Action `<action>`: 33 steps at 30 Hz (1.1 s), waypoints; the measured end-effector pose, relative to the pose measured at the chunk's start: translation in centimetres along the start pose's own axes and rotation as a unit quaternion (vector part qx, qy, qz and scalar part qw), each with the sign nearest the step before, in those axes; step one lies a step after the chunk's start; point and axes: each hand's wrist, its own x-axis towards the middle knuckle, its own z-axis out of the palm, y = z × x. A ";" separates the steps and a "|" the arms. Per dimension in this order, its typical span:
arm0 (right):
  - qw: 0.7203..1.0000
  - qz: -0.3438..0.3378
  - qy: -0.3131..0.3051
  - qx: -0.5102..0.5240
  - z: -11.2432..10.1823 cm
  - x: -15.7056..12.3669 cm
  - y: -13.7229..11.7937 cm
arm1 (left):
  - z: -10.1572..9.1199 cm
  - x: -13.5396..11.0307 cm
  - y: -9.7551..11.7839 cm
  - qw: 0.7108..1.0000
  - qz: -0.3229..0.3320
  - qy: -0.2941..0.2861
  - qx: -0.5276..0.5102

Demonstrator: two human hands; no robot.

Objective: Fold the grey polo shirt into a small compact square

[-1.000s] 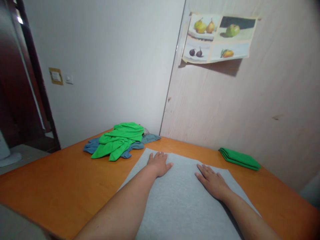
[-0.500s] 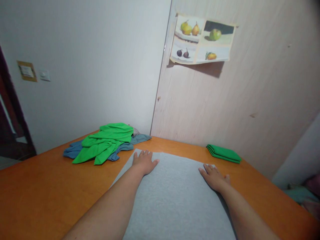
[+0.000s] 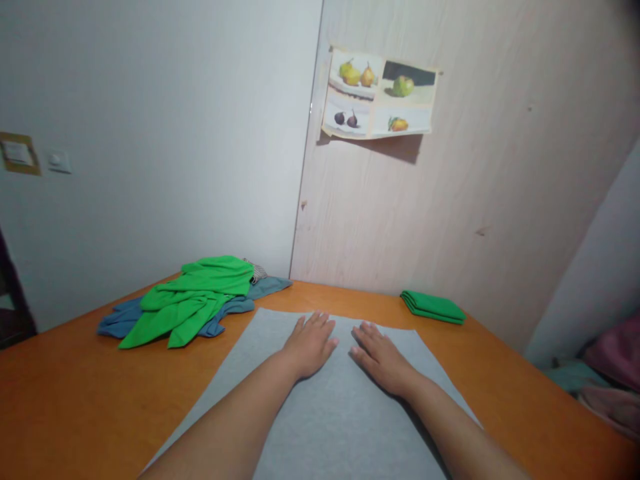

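Observation:
A light grey cloth (image 3: 345, 407) lies spread flat on the orange-brown table, its far edge straight and its near part running out of view. My left hand (image 3: 311, 343) rests palm down on it near the far edge, fingers stretched out. Close by on the right, my right hand (image 3: 383, 357) also lies flat on the cloth, fingers extended and pointing toward the left hand. A small gap of cloth shows between the two hands. Neither hand grips anything.
Left of the cloth is a loose heap with a bright green garment (image 3: 200, 300) over blue fabric (image 3: 120, 317). A folded green cloth (image 3: 433, 307) sits at the table's (image 3: 65, 393) far right. Behind stands a wall with a fruit picture sheet (image 3: 377, 97).
Both hands have slid inward over the grey cloth, from its far corners toward the middle. The camera view has shifted slightly to the right.

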 end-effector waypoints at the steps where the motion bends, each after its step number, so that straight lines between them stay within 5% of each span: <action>1: 1.000 -0.009 -0.018 0.001 0.0 -0.1 -0.5 | 0.2 0.0 0.4 1.000 0.010 -0.022 -0.007; 5: 0.999 0.007 -0.049 -0.011 -0.2 -0.3 -0.5 | 0.7 -0.1 0.6 0.997 0.009 -0.073 -0.011; 25: 0.959 0.278 -0.003 -0.052 -1.3 0.0 7.0 | 0.4 0.3 -0.9 0.997 -0.032 -0.074 0.010; 33: 0.942 0.325 0.055 -0.062 -1.8 -0.6 6.5 | 0.5 0.4 -1.0 0.996 -0.029 -0.078 0.011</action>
